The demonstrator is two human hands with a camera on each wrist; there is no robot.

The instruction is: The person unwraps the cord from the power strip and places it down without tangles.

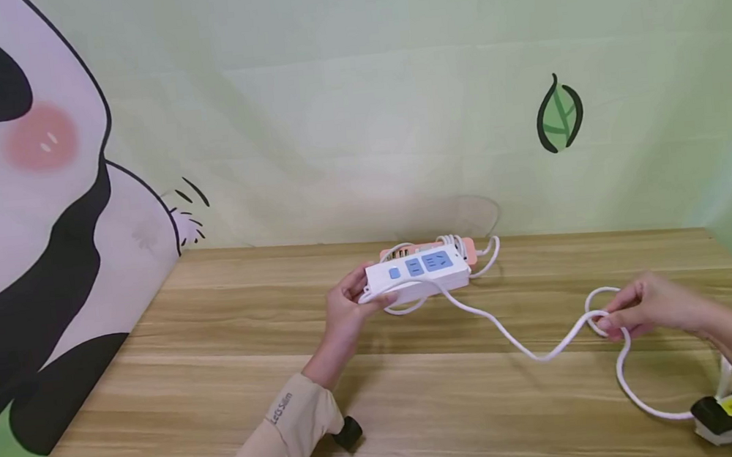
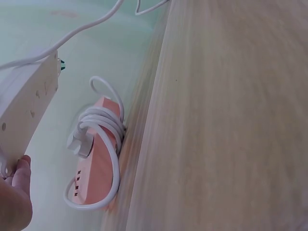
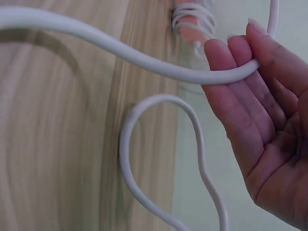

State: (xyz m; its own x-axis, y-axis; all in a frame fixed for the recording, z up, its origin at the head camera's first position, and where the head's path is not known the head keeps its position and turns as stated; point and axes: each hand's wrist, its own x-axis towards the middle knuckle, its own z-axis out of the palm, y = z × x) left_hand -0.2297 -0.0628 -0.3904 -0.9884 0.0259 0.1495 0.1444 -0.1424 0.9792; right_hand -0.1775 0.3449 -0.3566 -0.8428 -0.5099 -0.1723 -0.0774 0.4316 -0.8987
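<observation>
My left hand (image 1: 346, 300) grips the left end of a white power strip (image 1: 416, 271) with blue sockets and a blue switch, tilted above the table. From that end a white cord (image 1: 540, 357) crosses the strip's front and sags rightward. On the right, my right hand (image 1: 658, 303) pinches the cord between thumb and fingers, beside a small loop. In the right wrist view the cord (image 3: 202, 77) runs across the fingers, and a second bend of it hangs below. A white block (image 1: 717, 434), perhaps the plug, is partly hidden under the right wrist's black camera.
Behind the held strip, a coral-coloured power strip (image 2: 98, 178) lies at the table's back edge, its white cord (image 2: 103, 118) wound round it and the plug (image 2: 81, 143) tucked against it. The wood-grain table (image 1: 490, 415) meets a green wall cloth (image 1: 304, 131) printed with a panda and leaves.
</observation>
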